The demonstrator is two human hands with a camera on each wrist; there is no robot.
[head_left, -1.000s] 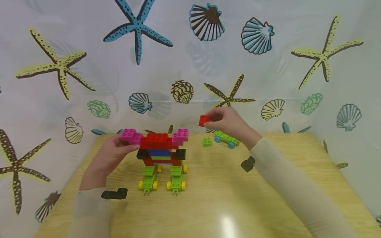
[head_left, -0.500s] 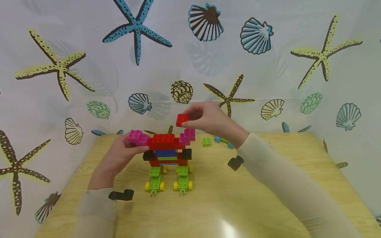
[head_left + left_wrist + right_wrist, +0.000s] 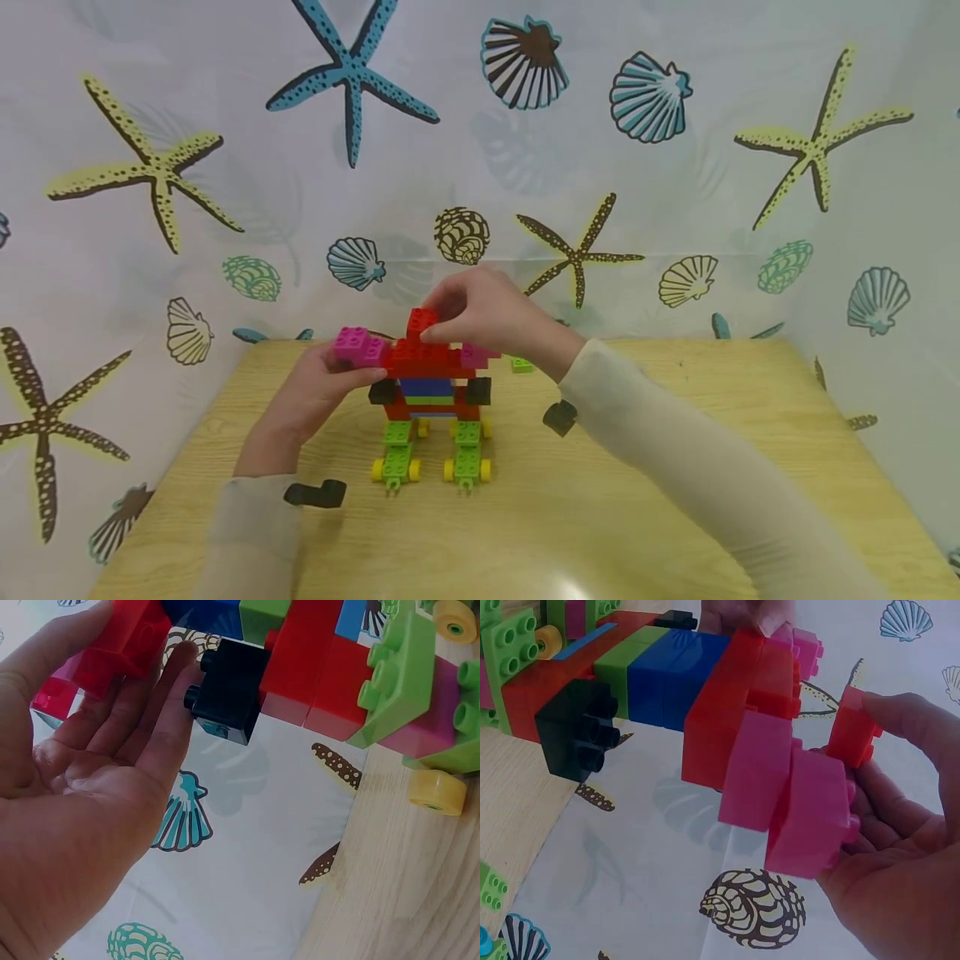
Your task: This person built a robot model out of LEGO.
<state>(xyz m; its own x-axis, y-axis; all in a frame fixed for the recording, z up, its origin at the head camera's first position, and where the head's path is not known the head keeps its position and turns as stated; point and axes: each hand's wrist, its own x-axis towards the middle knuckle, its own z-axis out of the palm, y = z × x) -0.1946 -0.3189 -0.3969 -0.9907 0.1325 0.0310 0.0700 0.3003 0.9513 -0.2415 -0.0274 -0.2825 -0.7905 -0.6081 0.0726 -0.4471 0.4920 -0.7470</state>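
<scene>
A figure built of toy bricks stands on the table, with a blue brick (image 3: 426, 387) in its body. Red bricks (image 3: 423, 360) form its top, and pink bricks (image 3: 360, 346) stick out at both sides. Two green wheeled bases (image 3: 396, 462) with yellow wheels carry it. My left hand (image 3: 303, 400) holds the figure's upper left side, thumb on the red brick and fingers behind. My right hand (image 3: 487, 312) pinches a small red brick (image 3: 853, 727) between thumb and fingers just above the figure's top; the right wrist view shows a gap between them.
Behind the figure to the right lies a loose green brick (image 3: 521, 365). A blue wheel (image 3: 486, 941) shows at the lower left of the right wrist view. A shell-patterned cloth (image 3: 405, 192) hangs behind and beside the wooden table (image 3: 600, 508).
My right hand has carried the small red brick leftward and down to just over the figure's top. The figure has shifted slightly right with my left hand on it.
</scene>
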